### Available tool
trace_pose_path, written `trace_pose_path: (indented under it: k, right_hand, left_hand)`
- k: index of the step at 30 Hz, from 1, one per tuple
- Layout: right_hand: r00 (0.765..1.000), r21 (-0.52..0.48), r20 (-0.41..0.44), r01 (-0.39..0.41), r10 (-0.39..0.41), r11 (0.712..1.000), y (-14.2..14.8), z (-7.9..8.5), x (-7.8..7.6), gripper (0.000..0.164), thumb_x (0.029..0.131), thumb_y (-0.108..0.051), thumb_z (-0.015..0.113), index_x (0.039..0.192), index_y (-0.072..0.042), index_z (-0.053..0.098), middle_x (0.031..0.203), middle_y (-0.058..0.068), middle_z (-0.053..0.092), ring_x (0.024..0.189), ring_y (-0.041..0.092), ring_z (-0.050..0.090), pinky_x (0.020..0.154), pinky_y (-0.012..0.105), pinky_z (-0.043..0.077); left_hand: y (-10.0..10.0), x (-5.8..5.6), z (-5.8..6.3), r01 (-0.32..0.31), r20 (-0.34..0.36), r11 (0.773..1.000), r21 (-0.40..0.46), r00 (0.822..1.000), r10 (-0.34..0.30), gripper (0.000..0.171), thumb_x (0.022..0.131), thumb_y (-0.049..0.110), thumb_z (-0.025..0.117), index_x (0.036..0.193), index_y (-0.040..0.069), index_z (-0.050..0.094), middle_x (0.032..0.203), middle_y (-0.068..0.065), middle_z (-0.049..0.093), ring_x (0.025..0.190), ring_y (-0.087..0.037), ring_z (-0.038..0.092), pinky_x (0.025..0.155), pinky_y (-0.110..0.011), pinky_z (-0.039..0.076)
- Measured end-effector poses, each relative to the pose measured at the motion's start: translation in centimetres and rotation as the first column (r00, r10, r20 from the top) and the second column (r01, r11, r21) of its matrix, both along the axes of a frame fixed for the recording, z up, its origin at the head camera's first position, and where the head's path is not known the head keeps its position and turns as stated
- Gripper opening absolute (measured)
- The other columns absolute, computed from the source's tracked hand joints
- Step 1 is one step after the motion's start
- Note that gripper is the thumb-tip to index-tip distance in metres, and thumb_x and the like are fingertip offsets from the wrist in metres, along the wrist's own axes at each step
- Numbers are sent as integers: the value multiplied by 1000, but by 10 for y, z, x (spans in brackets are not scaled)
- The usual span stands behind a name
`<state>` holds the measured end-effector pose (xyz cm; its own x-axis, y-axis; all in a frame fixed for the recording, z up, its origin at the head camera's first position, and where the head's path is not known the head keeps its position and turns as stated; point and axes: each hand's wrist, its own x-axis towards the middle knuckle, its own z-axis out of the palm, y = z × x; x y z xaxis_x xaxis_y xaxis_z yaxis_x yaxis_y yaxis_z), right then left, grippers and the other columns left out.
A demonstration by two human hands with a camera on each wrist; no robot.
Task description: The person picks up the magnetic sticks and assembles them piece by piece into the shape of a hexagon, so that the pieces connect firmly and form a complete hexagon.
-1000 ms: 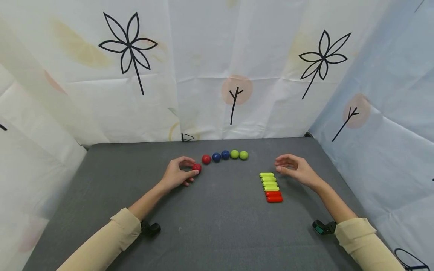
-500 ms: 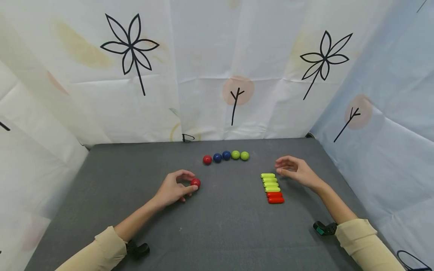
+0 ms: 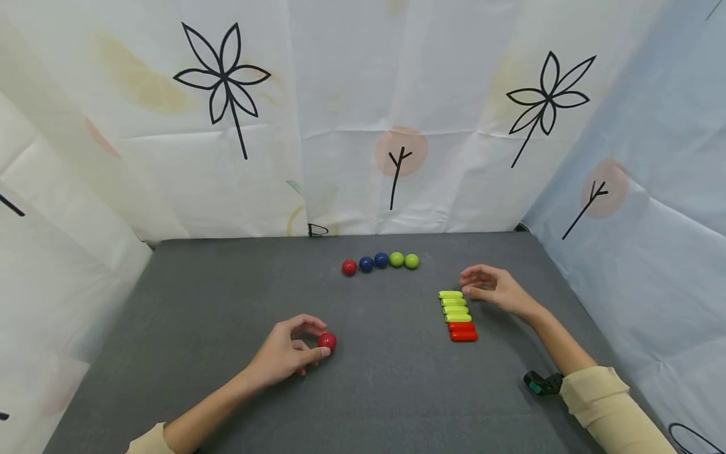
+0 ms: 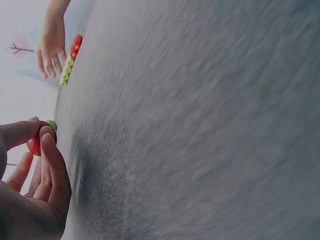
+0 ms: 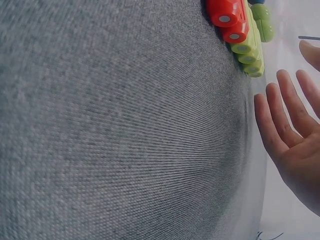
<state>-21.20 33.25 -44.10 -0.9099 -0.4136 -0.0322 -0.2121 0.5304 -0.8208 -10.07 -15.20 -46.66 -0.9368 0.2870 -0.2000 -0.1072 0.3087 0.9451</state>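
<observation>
My left hand (image 3: 286,352) pinches a red ball (image 3: 327,342) between thumb and fingers, over the left-middle of the grey table. In the left wrist view the same red ball (image 4: 35,144) shows between the thumb and fingertips. My right hand (image 3: 493,290) holds nothing; its fingers are loosely bent beside the far end of a column of short rods. That column has several yellow-green rods (image 3: 455,306) and two red rods (image 3: 463,332) at the near end. In the right wrist view the right hand (image 5: 295,125) has its fingers spread apart, and the red rods (image 5: 227,20) show pale round ends.
Toward the back of the grey table (image 3: 374,403) runs a row of balls: one red ball (image 3: 349,267), two blue balls (image 3: 374,261) and two green balls (image 3: 404,260). White printed cloth (image 3: 351,94) rises behind the table and at both sides.
My left hand has drawn the red ball away from the left end of the ball row, toward the near side of the table. The right hand has barely moved.
</observation>
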Motion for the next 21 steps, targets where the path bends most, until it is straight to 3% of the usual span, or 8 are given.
trace_pose_path:
  k: [10, 16, 21]
  right_hand:
    - [998, 41, 66, -15, 12, 999, 0, -4, -9, 42, 105, -15, 73, 139, 7, 61, 131, 27, 73, 109, 8, 71, 90, 20, 60]
    - [994, 51, 104, -49, 43, 997, -1, -6, -16, 42, 104, -14, 73, 139, 7, 62, 131, 27, 74, 109, 7, 73, 89, 20, 60]
    - [993, 51, 85, -91, 86, 995, -3, -9, -19, 36, 105, -11, 72, 135, 7, 65, 127, 26, 76, 106, 6, 75, 86, 21, 59]
  left_hand:
    - [-4, 27, -8, 5, 2, 998, 58, 1000, -5, 50, 90, 15, 89, 132, 0, 64, 125, -20, 73, 63, -15, 69, 50, -30, 56]
    - [-4, 32, -15, -17, 22, 998, 64, 1000, 16, 51, 90, 14, 89, 132, 0, 64, 125, -20, 71, 63, -15, 68, 47, -34, 56]
    - [-3, 34, -16, -50, 52, 997, 58, 998, 47, 50, 90, 15, 90, 131, 2, 65, 125, -18, 72, 63, -16, 70, 48, -36, 58]
